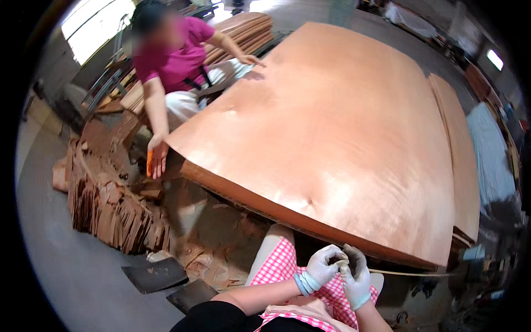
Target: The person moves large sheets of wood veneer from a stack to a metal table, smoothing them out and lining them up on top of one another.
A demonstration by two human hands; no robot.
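Because the gloved left hand [321,268] and gloved right hand [357,279] meet at the fingertips, anything between them is hard to make out, on the near side of the reddish-brown veneer sheet [354,127]. Both hands' fingers curl inward, tips together; whether they clamp anything, I cannot tell. Topping a stack [251,202], the sheet's near edge slants from upper left to lower right; fisheye bending obscures its long axis.

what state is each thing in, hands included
Left hand: gloved, fingers curled, close against the right
Right hand: gloved, fingers bent; anything held is unclear
Large brown sheet: spread out, dented near its front edge
Ragged brown pile: stacked unevenly
Dark flat piece: lying on the floor
Pale blue cover: draped
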